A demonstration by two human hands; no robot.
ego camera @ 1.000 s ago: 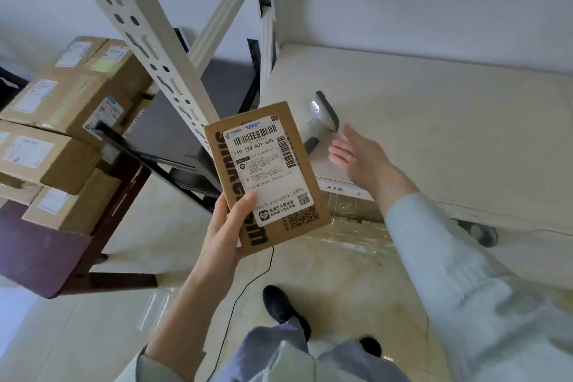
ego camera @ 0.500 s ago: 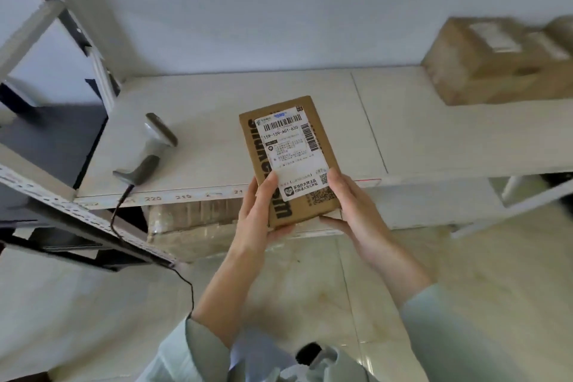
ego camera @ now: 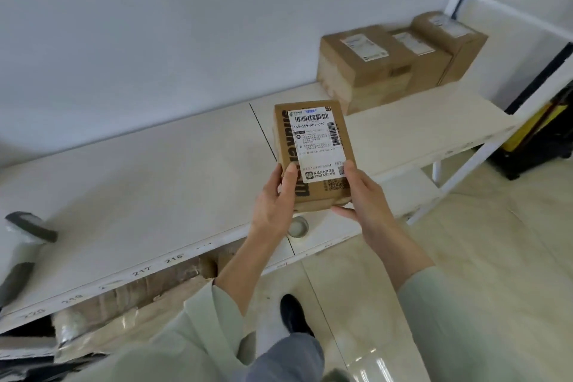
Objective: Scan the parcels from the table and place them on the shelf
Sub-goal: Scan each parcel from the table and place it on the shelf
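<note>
parcel (ego camera: 313, 155), a small brown box with a white label up, is held over the front edge of the white shelf (ego camera: 139, 183). left hand (ego camera: 274, 201) grips its near left corner with curled fingers, thumb on top; right hand (ego camera: 366, 195) grips the near right corner likewise. three brown boxes (ego camera: 393, 62) stand at the shelf's far right corner. scanner (ego camera: 21, 245) lies at its left edge.

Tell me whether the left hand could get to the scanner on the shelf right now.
Probably not at once: the left hand grips the parcel together with the right hand. The scanner lies far to the left on the shelf, with bare shelf between.
</note>
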